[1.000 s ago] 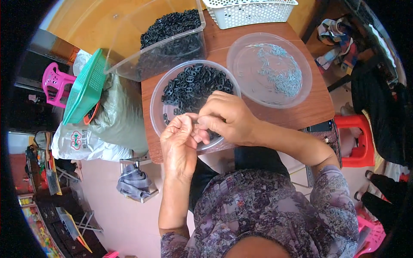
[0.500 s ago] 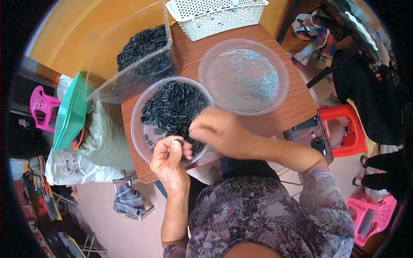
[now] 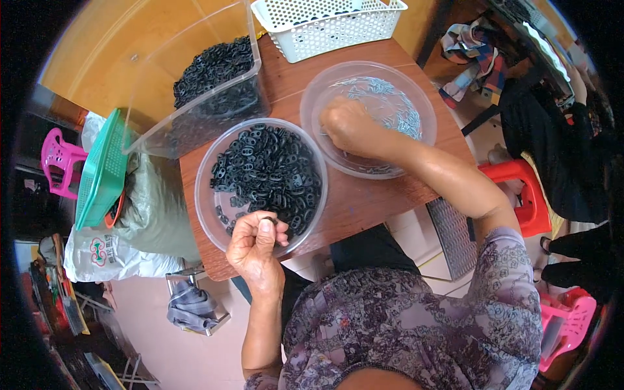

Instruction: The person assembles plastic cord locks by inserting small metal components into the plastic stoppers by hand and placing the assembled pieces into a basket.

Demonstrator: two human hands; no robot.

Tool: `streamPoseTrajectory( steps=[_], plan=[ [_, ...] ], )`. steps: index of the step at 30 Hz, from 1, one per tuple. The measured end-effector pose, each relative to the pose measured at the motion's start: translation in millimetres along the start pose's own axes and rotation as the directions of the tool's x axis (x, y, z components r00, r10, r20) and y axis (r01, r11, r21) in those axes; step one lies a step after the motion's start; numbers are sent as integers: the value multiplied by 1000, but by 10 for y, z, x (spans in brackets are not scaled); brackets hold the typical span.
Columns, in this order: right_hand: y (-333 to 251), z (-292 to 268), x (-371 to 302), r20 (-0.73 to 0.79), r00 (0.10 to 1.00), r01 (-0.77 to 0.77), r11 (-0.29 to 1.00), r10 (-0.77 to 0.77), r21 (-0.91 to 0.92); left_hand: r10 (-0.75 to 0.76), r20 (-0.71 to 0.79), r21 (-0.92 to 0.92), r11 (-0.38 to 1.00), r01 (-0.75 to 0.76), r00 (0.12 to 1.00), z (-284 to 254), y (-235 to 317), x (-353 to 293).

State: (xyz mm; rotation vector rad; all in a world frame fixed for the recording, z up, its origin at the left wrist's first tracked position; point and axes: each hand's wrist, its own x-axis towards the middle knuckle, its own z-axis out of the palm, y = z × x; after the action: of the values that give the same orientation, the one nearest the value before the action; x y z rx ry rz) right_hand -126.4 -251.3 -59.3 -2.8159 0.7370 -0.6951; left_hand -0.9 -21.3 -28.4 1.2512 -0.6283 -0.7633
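Observation:
My left hand (image 3: pixel 255 244) is closed at the near rim of a round clear tub (image 3: pixel 203 153), thumb pressed against the curled fingers. A small black plastic piece (image 3: pixel 270 220) shows dark at its fingertips, mostly covered. Many black oval pieces with holes (image 3: pixel 266 166) fill the tub. To the right, my right hand (image 3: pixel 351 127) reaches down into a second round clear tub (image 3: pixel 426 107). Its fingers are curled downward, and anything between them is hidden. Thin silvery metal pins (image 3: pixel 406 117) lie scattered over that tub's bottom, mostly toward its far and right side.
Both tubs stand on a brown wooden table (image 3: pixel 364 201). Behind them are a large clear bin (image 3: pixel 188 120) of black pieces and a white perforated basket (image 3: pixel 338 32). A green basket (image 3: pixel 104 169) and sacks (image 3: pixel 159 208) stand left; a red stool (image 3: pixel 530 195) stands right.
My right hand has left my left hand's fingertips and moved right and away from me into the tub of pins. My left hand stays nearly in place with its black piece.

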Motion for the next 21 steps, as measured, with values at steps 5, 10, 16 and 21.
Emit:
streamPoseTrajectory(
  steps=[5,10,16,21],
  plan=[
    [62,127,7,-83,979,180,980,-187,-89,2,15,-8,1000,-2,1000,18,9,-5],
    [56,65,80,28,991,131,986,-128,-108,-24,-15,4,1000,24,1000,18,14,-6],
    [-393,-459,-31,-11,999,-43,936,50,350,-59,-32,-19,998,59,998,43,18,6],
    [-962,-510,-217,44,993,-111,769,107,630,-78,-55,-28,997,76,995,83,37,17]
  ],
)
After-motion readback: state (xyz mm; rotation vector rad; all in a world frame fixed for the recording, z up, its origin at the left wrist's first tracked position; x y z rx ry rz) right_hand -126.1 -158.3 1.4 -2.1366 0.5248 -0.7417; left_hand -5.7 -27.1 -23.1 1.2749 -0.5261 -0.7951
